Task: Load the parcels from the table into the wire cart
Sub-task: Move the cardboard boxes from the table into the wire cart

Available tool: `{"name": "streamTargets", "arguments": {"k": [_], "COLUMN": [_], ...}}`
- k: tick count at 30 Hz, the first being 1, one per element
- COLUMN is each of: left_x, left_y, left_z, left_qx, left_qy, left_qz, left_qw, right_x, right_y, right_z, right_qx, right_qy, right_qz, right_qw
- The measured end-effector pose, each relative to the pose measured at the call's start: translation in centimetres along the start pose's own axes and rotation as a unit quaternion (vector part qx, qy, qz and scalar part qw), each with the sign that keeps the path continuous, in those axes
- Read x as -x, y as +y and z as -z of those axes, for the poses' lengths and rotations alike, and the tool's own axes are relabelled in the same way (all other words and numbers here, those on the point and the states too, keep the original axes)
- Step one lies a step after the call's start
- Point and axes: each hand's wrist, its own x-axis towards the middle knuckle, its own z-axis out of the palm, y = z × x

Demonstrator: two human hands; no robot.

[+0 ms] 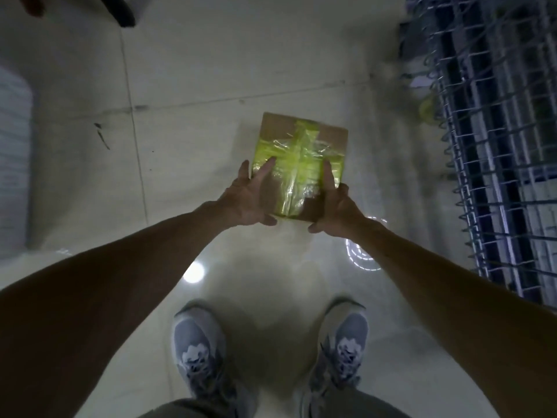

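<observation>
A brown cardboard parcel crossed with yellow-green tape is held out in front of me above the tiled floor. My left hand grips its left edge with fingers laid over the top. My right hand grips its right edge, index finger stretched along the top. The blue wire cart stands at the right, its mesh wall facing me, an arm's reach right of the parcel. The table is out of view.
Pale glossy floor tiles spread under the parcel. My two grey shoes stand at the bottom. A dark leg-like object shows at top left, and a pale blurred object sits at the left edge.
</observation>
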Motion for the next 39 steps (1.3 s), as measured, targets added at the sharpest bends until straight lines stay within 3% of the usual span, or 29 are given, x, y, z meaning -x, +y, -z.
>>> {"name": "streamTargets", "arguments": {"k": [8, 17, 20, 22, 24, 26, 28, 30, 31, 34, 37, 39], "left_x": [0.2, 7.6, 12.1, 15.6, 19.2, 23.0, 27.0, 31.5, 33.7, 39.9, 45.3, 47.8], "left_y": [0.4, 5.0, 7.9, 10.5, 13.5, 16.5, 19.8, 23.2, 24.8, 28.7, 32.3, 34.8], "left_z": [-1.4, 2.2, 4.5, 6.6, 9.2, 12.1, 15.0, 17.9, 19.5, 23.5, 27.3, 30.1], "left_qx": [0.049, 0.009, 0.015, 0.014, 0.014, 0.016, 0.020, 0.029, 0.031, 0.017, -0.016, -0.027], "left_qy": [0.073, 0.029, 0.030, 0.027, 0.029, 0.042, 0.055, 0.061, 0.065, 0.075, 0.094, 0.108], "left_qz": [-0.027, 0.011, 0.015, 0.015, 0.016, 0.009, 0.006, 0.005, 0.004, -0.008, -0.025, -0.044], "left_qw": [0.996, 0.999, 0.999, 0.999, 0.999, 0.999, 0.998, 0.998, 0.997, 0.997, 0.995, 0.993], "right_x": [-0.1, 7.7, 12.8, 16.5, 20.7, 24.8, 28.6, 33.5, 35.6, 43.0, 49.0, 51.6], "right_y": [0.0, -1.7, -3.4, -4.8, -6.9, -9.6, -11.3, -13.5, -14.6, -17.9, -21.0, -22.8], "right_z": [-1.2, 2.1, 5.4, 8.6, 12.3, 16.3, 19.9, 23.5, 25.1, 30.1, 34.2, 37.1], "right_qx": [-0.082, -0.062, -0.117, -0.167, -0.246, -0.359, -0.433, -0.492, -0.474, -0.503, -0.481, -0.528], "right_qy": [0.024, 0.013, 0.007, -0.011, -0.038, -0.019, -0.030, 0.019, 0.064, 0.095, 0.093, 0.056], "right_qz": [0.007, -0.010, -0.013, -0.043, -0.004, -0.039, -0.012, -0.019, -0.033, -0.038, -0.026, -0.027], "right_qw": [0.996, 0.998, 0.993, 0.985, 0.969, 0.932, 0.901, 0.870, 0.877, 0.858, 0.871, 0.847]}}
